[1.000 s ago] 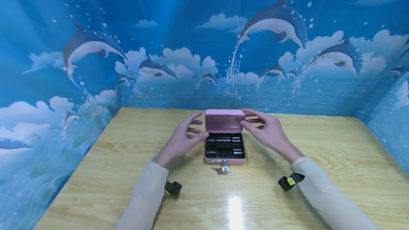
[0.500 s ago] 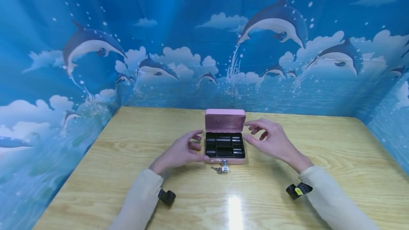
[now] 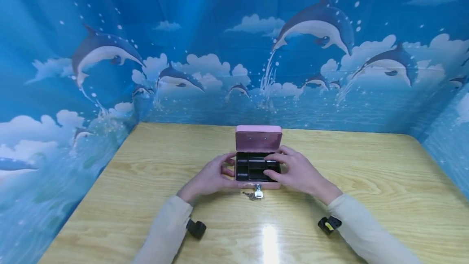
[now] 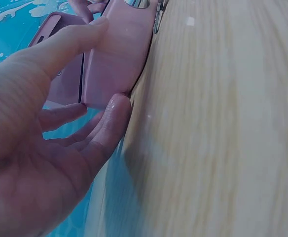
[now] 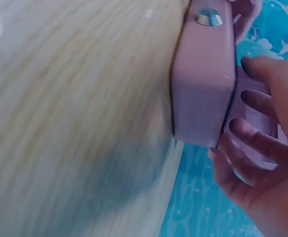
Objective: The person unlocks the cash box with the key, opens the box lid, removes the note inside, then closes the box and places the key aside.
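A pink cash box [image 3: 271,185] stands on the table with its lid [image 3: 258,140] raised. Inside lies a black compartment tray [image 3: 256,161]. My left hand [image 3: 210,176] holds the box at its left front corner, thumb on the front wall and fingers along the left side; the left wrist view shows that thumb [image 4: 67,44] on the pink wall. Over the right part of the tray is my right hand [image 3: 300,173], thumb and fingers apart and loosely bent. The right wrist view shows its fingers [image 5: 260,136] above the box rim; whether they touch the tray cannot be told.
A key sits in the front lock [image 5: 209,18], and more keys [image 3: 250,195] hang or lie beside it on the wooden table [image 3: 366,166]. Behind the table hangs a blue dolphin-print cloth [image 3: 205,105].
Both hands have left the raised lid. My left hand came down to the box's left front corner; my right hand moved down and inward over the tray.
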Demonstrator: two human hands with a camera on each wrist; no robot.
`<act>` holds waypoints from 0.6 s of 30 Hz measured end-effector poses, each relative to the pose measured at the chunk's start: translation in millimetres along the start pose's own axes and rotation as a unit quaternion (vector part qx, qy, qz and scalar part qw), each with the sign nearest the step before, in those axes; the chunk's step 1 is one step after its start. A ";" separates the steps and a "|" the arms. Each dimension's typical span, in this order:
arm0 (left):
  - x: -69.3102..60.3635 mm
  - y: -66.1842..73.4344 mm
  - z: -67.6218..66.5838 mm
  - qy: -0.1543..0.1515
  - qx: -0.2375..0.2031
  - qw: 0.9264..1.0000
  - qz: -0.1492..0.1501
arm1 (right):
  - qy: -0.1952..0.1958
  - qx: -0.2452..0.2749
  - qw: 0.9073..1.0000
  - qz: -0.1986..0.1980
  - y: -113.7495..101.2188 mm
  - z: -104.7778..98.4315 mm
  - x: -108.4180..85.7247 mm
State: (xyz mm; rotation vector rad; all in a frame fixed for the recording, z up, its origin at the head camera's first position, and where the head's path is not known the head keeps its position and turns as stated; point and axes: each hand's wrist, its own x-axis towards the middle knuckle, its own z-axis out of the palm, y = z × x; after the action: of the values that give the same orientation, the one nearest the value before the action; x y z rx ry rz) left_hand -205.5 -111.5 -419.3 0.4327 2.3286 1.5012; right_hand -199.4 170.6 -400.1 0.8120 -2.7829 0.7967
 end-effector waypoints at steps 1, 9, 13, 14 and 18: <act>0.0 -0.1 -0.2 0.000 -0.001 1.000 -0.001 | 0.001 -0.010 1.000 -0.004 -0.8 1.4 1.0; 0.4 0.3 -1.1 0.002 0.009 1.000 -0.001 | -0.007 -0.036 0.999 -0.039 -5.3 9.5 11.7; 0.8 0.6 -0.8 0.000 0.015 1.000 -0.004 | -0.010 -0.020 0.999 -0.046 -5.2 11.8 15.7; 0.9 0.7 -0.7 0.000 0.017 1.000 -0.006 | -0.012 -0.013 0.999 -0.050 -5.1 12.2 16.6; 1.1 0.7 -0.9 0.000 0.021 1.000 -0.011 | -0.025 0.019 0.998 -0.063 -4.2 14.0 20.1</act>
State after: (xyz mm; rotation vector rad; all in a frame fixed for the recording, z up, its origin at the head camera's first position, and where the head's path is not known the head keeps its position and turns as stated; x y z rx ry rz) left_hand -206.9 -111.6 -418.5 0.4176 2.3613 1.4436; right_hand -213.8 150.9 -404.7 1.0152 -2.7344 0.8194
